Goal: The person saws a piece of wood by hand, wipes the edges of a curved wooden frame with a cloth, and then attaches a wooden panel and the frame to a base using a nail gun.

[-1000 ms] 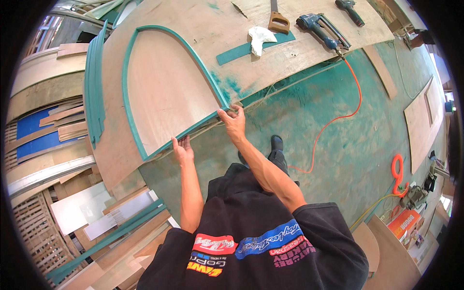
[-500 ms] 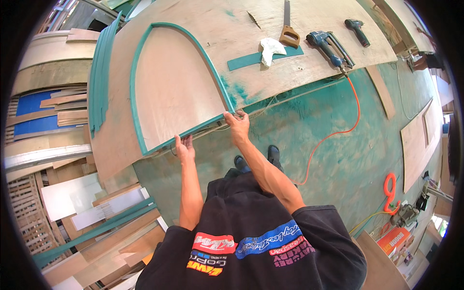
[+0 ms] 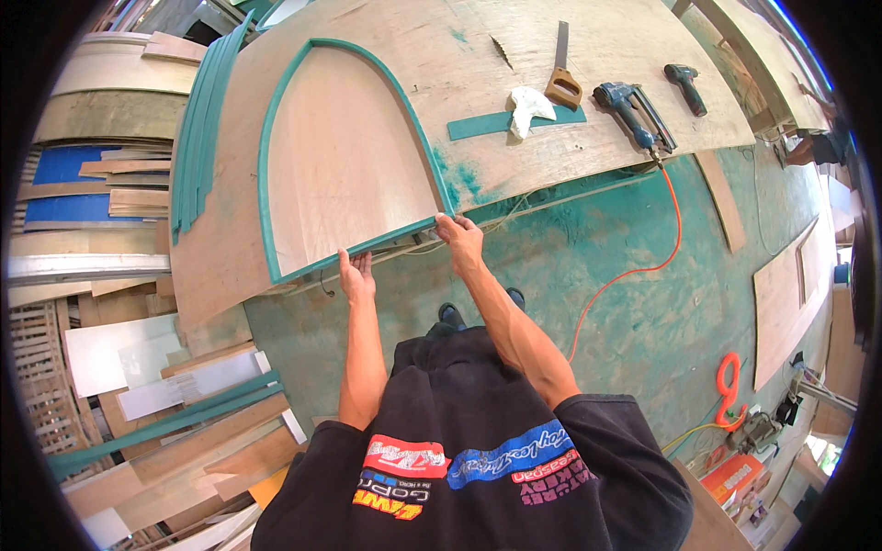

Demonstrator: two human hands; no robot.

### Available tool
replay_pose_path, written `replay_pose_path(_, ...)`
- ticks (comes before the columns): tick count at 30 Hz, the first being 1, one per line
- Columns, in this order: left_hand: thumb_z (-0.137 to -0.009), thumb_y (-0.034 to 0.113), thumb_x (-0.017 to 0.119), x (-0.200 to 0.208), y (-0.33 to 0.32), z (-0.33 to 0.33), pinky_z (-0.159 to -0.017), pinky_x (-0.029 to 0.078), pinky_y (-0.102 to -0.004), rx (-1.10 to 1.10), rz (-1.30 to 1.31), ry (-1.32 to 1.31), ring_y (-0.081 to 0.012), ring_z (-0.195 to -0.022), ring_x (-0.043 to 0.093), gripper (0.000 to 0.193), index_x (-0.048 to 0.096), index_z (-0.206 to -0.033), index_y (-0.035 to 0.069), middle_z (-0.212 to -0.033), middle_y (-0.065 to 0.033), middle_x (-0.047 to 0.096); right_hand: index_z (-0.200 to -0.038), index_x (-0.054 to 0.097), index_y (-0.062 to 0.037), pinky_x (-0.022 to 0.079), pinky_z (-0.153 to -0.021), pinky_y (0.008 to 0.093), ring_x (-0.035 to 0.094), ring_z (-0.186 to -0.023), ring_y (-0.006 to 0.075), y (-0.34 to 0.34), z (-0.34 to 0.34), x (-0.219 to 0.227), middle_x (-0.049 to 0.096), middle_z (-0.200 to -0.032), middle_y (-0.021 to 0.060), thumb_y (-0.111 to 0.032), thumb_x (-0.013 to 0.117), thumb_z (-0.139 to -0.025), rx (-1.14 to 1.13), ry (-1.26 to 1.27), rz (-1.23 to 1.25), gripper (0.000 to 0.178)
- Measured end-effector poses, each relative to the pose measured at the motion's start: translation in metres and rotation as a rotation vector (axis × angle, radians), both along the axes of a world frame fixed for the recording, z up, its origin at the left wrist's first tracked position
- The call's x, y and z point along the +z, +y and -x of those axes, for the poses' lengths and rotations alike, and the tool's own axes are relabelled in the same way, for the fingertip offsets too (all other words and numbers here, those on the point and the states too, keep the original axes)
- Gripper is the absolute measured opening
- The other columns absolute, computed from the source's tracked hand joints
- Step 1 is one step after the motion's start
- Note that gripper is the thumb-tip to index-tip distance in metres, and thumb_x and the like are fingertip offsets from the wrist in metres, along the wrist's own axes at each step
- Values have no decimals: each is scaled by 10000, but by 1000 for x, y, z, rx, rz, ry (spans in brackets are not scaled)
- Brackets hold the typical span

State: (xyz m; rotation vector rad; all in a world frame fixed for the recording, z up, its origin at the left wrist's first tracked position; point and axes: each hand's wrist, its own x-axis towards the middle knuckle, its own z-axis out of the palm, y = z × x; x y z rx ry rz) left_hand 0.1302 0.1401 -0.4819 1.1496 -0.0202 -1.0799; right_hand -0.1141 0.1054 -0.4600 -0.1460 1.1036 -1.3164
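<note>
Meeting the straight near edge of the arched panel (image 3: 354,156), the left grip (image 3: 356,275) has its thumb at the teal rim (image 3: 265,165) and its fingers just below; whether it pinches or merely supports cannot be told. The right grip (image 3: 464,243) appears to pinch the near right corner, thumb on top. The panel lies on the counter (image 3: 634,46) directly ahead of both grips, its curve pointing away.

Because that straight edge runs along the counter's near edge, a stronger pull from one grip could swing the panel askew or tip it. A weak hold at the left might let that side drop; pressing down could trap fingertips underneath. Pushed far rightward, the rim could nudge the loose teal strip (image 3: 473,127) and white cloth (image 3: 528,110), both ahead and right of the right grip.

Left of the panel, only a narrow band of counter separates it from the stacked strips (image 3: 202,147). There seems more room ahead-right of the right grip, short of the loose strip and the nail gun (image 3: 634,115).
</note>
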Motion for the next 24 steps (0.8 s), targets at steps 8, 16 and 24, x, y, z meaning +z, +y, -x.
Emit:
replay_pose_path(8,-996,358,671,-8,-4,2,-1029,552,-459,87,-54,17,-309,-1127,597,549,502,-1256,-95,-1201,-193,566,-1185,565,101,587,-823,311,698,-905,211,-5,1,-15,692,-1046,137,-141,855,-832,37,-55,15,517)
replay_pose_path(16,-992,286,685,-4,-7,12,-834,622,-413,203,-36,8,-225,-847,652,322,621,-1011,-30,-926,-109,642,-1248,533,101,584,-888,342,676,-1040,288,0,-10,-17,621,-1189,194,-248,852,-854,21,-138,-8,616)
replay_pose_path(24,-995,270,682,-1,-8,17,-867,620,-424,207,-37,22,-230,-879,653,325,644,-987,-53,-974,-125,653,-1338,468,130,602,-849,335,664,-1110,316,19,-65,-7,596,-1276,262,-312,821,-882,346,-163,-68,726)
